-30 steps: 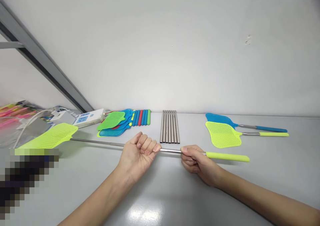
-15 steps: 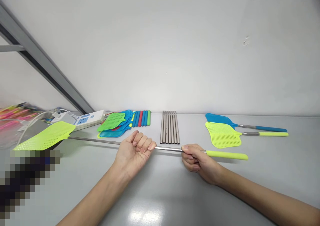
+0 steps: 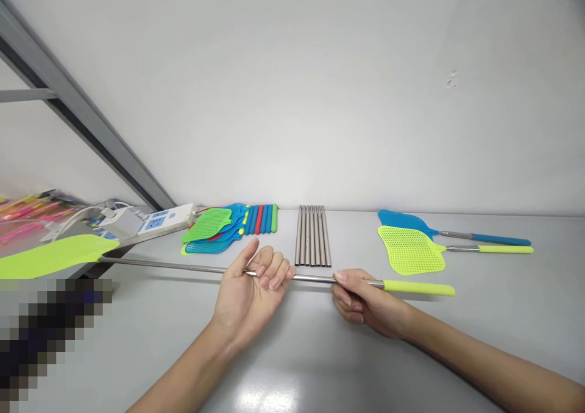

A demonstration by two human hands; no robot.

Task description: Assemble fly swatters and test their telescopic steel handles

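A fly swatter with a yellow-green handle [image 3: 419,288] lies level across the view, its steel rod drawn out long. Its yellow-green paddle [image 3: 59,253] reaches the left edge. My left hand [image 3: 251,294], palm up, has its fingers curled loosely over the middle of the rod, the thumb raised off it. Closer to the handle, my right hand [image 3: 370,300] pinches the rod between thumb and fingers. Behind the hands, several metal tubes [image 3: 313,236] lie side by side on the table.
Loose swatter paddles [image 3: 210,225] in green and blue are stacked at back left, beside a row of coloured handle grips [image 3: 260,219]. A white power strip [image 3: 167,221] sits left of them. Two complete swatters, blue [image 3: 402,219] and yellow-green [image 3: 411,251], lie at right.
The swatter's paddle has shifted left, with more of its rod showing. My left hand's fingers have loosened and its thumb has lifted. My right hand stays near the handle.
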